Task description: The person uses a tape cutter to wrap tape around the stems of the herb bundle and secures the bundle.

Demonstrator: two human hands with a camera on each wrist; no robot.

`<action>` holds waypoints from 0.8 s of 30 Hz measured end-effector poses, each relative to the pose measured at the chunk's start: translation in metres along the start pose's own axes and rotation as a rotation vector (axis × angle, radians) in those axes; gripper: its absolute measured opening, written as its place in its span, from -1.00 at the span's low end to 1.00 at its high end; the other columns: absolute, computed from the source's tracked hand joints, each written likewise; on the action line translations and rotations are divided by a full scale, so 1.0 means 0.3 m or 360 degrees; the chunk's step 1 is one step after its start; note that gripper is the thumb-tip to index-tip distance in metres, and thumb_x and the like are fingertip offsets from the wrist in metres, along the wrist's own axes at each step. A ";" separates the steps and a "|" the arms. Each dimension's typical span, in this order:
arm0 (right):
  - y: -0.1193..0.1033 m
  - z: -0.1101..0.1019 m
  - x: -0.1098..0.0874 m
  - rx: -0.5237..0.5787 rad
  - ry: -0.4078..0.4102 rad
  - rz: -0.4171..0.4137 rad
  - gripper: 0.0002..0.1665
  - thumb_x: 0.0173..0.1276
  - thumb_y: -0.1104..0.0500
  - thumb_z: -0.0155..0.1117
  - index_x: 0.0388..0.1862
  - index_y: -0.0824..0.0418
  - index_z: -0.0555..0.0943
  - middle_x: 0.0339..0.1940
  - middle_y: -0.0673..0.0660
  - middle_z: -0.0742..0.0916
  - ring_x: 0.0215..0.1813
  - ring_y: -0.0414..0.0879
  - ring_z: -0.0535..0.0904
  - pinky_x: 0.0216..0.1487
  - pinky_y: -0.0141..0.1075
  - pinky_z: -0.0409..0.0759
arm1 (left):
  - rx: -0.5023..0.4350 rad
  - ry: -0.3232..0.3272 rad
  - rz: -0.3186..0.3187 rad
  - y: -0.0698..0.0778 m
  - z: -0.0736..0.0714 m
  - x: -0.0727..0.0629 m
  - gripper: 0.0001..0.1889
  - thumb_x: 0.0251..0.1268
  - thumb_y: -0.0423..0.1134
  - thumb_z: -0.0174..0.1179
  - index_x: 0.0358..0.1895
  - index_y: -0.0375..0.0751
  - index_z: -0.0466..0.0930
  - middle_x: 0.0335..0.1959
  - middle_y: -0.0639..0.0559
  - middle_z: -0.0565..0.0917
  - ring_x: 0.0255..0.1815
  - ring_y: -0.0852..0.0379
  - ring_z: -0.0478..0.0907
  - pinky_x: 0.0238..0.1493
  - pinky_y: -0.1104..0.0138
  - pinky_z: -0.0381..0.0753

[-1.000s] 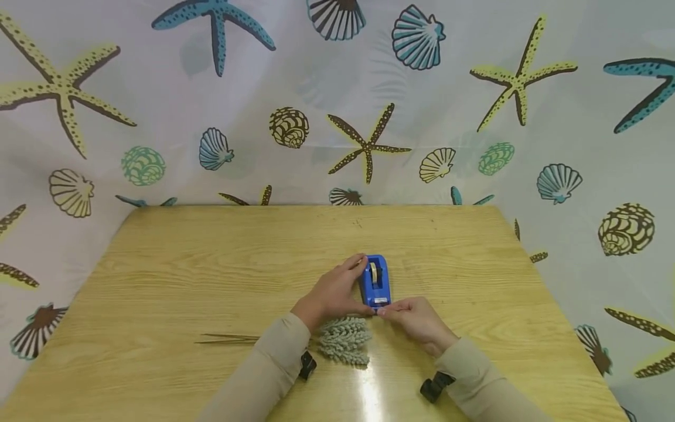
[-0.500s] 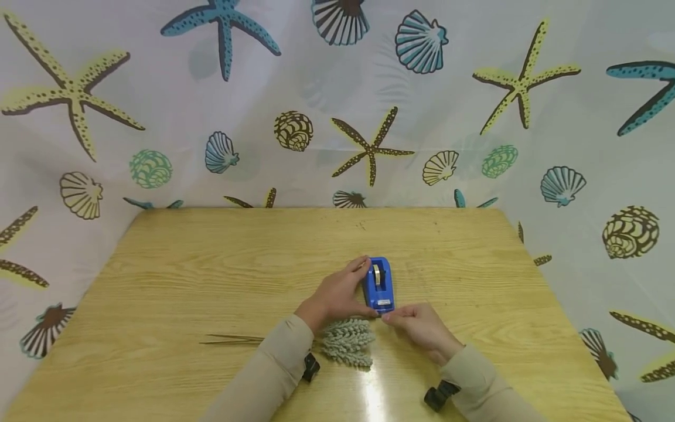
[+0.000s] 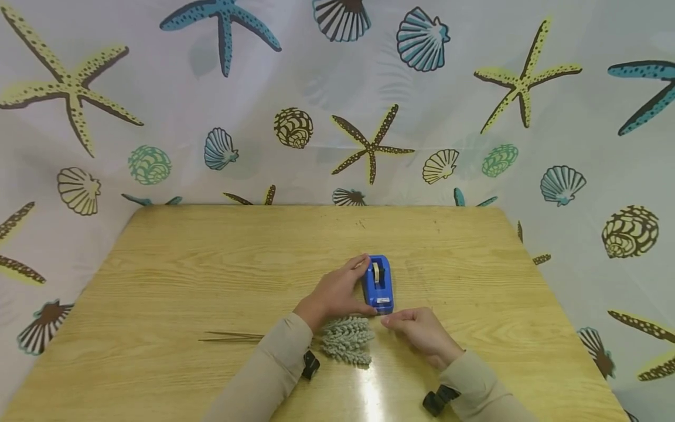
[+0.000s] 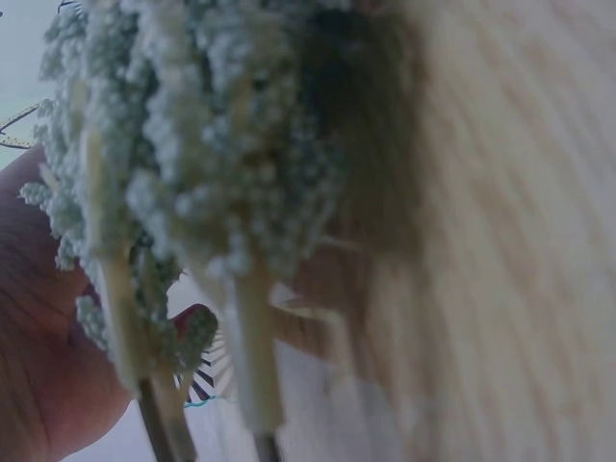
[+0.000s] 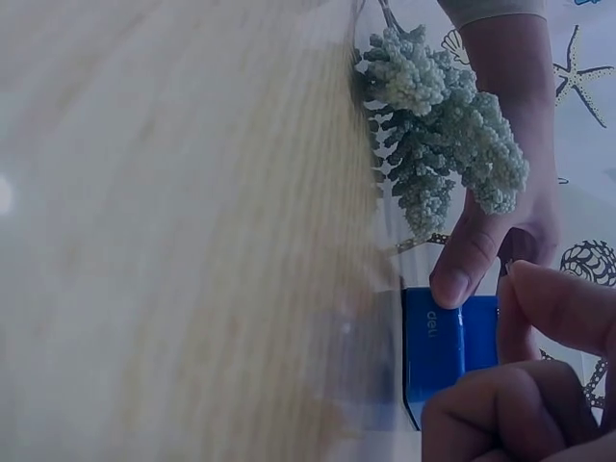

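Note:
A blue tape dispenser (image 3: pixel 386 293) with a roll of tape (image 3: pixel 377 273) stands on the table. My left hand (image 3: pixel 334 296) holds it from the left, thumb at the front end and fingers along the far side. Just in front of the dispenser, my right hand (image 3: pixel 419 334) pinches thumb against forefinger on what appears to be the clear tape's end; the strip itself hardly shows. In the right wrist view the left thumb presses the dispenser's front (image 5: pixel 433 361). Pale green artificial flower sprigs (image 3: pixel 345 340) lie beneath my left wrist, filling much of the left wrist view.
Thin dark stems (image 3: pixel 229 337) of the sprigs extend left over the wooden table (image 3: pixel 211 264). A cloth printed with shells and starfish (image 3: pixel 337 76) surrounds the table at the back and sides.
My right hand has drawn back slightly from the dispenser's front, toward me. The left hand keeps its hold, and the sprigs lie as before.

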State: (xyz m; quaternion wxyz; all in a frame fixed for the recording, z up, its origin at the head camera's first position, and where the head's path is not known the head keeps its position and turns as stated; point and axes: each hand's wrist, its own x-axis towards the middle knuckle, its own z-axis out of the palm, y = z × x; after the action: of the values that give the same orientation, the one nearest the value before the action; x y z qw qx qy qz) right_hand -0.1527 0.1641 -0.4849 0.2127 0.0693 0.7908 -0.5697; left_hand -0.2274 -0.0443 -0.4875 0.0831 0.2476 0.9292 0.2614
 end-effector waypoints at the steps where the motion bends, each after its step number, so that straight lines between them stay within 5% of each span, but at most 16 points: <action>1: 0.001 -0.001 -0.001 0.0003 0.0003 0.0000 -0.59 0.31 -0.02 0.41 -0.14 0.32 0.76 -0.38 0.00 0.70 -0.69 -0.27 0.15 -0.60 -0.41 0.22 | -0.0003 0.0003 0.0002 0.001 -0.001 0.000 0.23 -0.07 0.22 0.53 0.62 -0.07 -0.05 0.65 0.02 0.02 0.58 -0.12 0.16 0.46 -0.03 0.30; 5: 0.005 -0.003 -0.006 0.0002 0.0021 0.0011 -0.59 0.31 -0.03 0.41 -0.17 0.32 0.77 -0.20 0.04 0.76 -0.70 -0.26 0.15 -0.61 -0.40 0.22 | 0.0001 0.0004 0.0001 0.005 -0.001 0.001 0.24 -0.08 0.22 0.53 0.62 -0.08 -0.05 0.65 0.03 0.02 0.58 -0.10 0.17 0.46 -0.03 0.32; 17: 0.021 -0.006 -0.012 0.0103 -0.0061 0.0040 -0.63 0.30 0.02 0.42 -0.17 0.33 0.77 -0.78 -0.11 0.40 -0.70 -0.27 0.14 -0.63 -0.40 0.18 | -0.0008 0.0026 -0.0025 -0.004 0.005 0.004 0.25 -0.12 0.25 0.54 0.61 -0.05 -0.03 0.65 0.05 0.04 0.59 -0.08 0.14 0.47 -0.01 0.30; 24: 0.025 -0.002 -0.019 0.0059 -0.0042 0.0024 -0.65 0.27 0.02 0.44 -0.23 0.32 0.78 -0.43 -0.02 0.71 -0.68 -0.29 0.19 -0.61 -0.42 0.23 | -0.0008 0.0035 -0.0029 -0.008 0.008 0.009 0.26 -0.13 0.26 0.54 0.61 -0.05 -0.04 0.65 0.04 0.05 0.59 -0.07 0.15 0.47 -0.01 0.31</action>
State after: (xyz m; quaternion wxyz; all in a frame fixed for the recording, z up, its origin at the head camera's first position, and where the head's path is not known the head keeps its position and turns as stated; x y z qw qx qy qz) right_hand -0.1450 0.1678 -0.4888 0.2261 0.0717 0.7767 -0.5835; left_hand -0.2299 -0.0437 -0.4910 0.0758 0.2358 0.9317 0.2658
